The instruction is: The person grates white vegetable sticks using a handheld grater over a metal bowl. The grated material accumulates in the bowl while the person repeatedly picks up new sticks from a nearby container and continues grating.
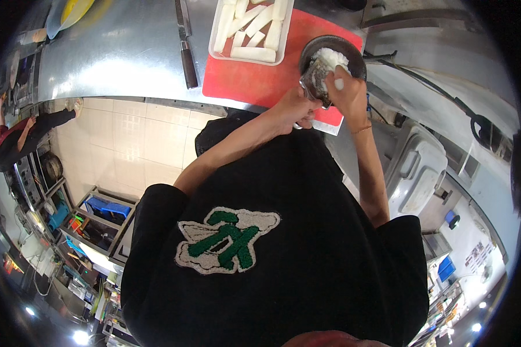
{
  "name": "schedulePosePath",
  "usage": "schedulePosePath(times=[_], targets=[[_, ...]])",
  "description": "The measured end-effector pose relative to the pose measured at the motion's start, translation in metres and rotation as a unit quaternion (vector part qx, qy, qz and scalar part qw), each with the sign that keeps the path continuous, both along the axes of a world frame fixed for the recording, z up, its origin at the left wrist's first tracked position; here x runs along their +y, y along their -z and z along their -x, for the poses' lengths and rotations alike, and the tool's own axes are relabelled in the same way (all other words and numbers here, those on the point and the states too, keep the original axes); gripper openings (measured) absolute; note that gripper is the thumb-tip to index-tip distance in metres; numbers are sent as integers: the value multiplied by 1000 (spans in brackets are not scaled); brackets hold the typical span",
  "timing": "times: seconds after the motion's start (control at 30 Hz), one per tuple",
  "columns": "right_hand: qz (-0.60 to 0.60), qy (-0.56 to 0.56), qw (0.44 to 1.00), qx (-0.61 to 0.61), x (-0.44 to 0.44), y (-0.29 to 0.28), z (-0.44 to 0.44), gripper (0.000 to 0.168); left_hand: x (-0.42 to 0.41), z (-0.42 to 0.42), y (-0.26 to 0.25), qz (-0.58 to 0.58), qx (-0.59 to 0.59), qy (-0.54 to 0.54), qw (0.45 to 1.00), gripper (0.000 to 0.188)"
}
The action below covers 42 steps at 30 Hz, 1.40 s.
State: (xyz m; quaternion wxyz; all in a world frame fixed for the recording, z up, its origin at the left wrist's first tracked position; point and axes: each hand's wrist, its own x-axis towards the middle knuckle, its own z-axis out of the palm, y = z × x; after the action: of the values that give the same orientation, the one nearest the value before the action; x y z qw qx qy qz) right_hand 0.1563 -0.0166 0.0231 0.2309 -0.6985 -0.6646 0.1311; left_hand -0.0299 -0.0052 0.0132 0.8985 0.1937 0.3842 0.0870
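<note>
My left hand (301, 108) grips the handle end of a flat metal grater (316, 82) tilted over a dark bowl (359, 58). Against the grater's face, my right hand (349, 99) presses a small white piece of vegetable (339, 83), mostly hidden by the fingers. A mound of white grated shreds (331, 56) lies in the bowl. Beneath the bowl is a red cutting board (239, 82). To the left on the same board, a clear plastic container (219, 56) holds several peeled white vegetable sticks (254, 54).
A dark-handled knife (189, 65) lies on the steel worktop (126, 47), left of the board. At upper left stands a bowl with yellow contents (71, 13). Another person (19, 143) is at far left. On the right are a black cable (447, 97) and a white lidded bin (417, 173).
</note>
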Motion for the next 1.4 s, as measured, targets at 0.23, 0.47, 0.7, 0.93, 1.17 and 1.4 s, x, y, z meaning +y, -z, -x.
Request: schedulePosePath(times=[0.23,0.47,0.7,0.93,1.17,1.4], targets=[[-7,-9,999,32,-6,-2,-5,19,1,1,-1,20,-15,-17,1000,9],[-33,12,999,17,-1,7,-11,17,1,-3,-6,-2,19,-20,1000,12],[-30,16,999,14,7,9,-7,20,1,2,-1,-13,-2,16,1000,13],[-31,29,999,-18,12,8,-1,18,0,2,-1,-20,9,13,1000,13],[-22,9,1000,-5,14,12,-3,20,0,1,0,-23,0,10,1000,11],[10,49,998,-39,14,-1,8,23,2,2,-2,-7,-21,-7,1000,9]])
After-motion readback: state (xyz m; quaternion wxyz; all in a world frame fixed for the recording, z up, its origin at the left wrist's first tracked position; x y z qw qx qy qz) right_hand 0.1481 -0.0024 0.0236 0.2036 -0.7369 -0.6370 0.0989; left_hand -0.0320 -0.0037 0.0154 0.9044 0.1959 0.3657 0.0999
